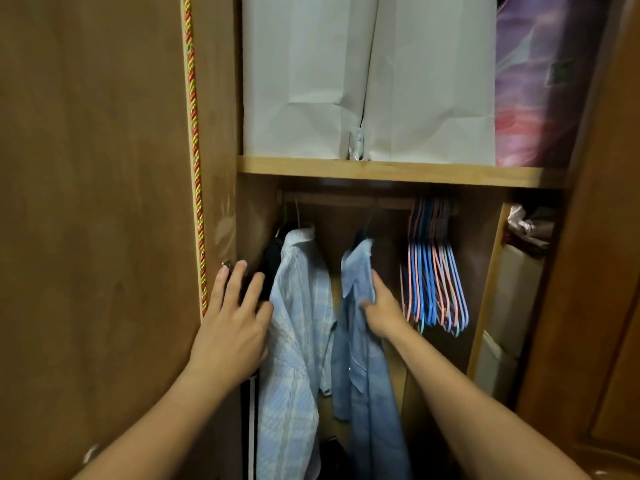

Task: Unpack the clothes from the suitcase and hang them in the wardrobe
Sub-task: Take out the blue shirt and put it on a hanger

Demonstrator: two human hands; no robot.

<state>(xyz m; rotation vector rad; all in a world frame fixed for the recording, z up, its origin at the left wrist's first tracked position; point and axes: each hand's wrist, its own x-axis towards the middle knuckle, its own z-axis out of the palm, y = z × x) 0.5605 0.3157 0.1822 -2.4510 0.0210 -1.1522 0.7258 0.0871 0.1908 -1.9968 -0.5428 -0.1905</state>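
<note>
Wardrobe (391,173), open, seen from the head camera: a wooden shelf runs across, with a hanging space below. Hung at the left of that space: a dark garment (272,268), partly hidden, and just beside it a pale checked shirt (298,327). Hung near the middle: a blue shirt (367,375), apart from the checked shirt by a narrow gap. Hung at the right: a bunch of empty hangers (433,282) in blue, pink and teal, packed close together. Left hand (232,320): spread with fingers straight, laid against the dark garment beside the checked shirt, nothing gripped. Right hand (379,306): closed on the blue shirt near its collar, cloth pinched between thumb and fingers. On the shelf: two white boxes (367,74) side by side, touching, and a purple and pink bundle (533,81) at their right. Right compartment, behind a wooden divider: crumpled cloth (528,226) above white boxes. Left: a wooden door (93,202) edged with a red and gold cord (195,161). The suitcase is not seen in this view.
</note>
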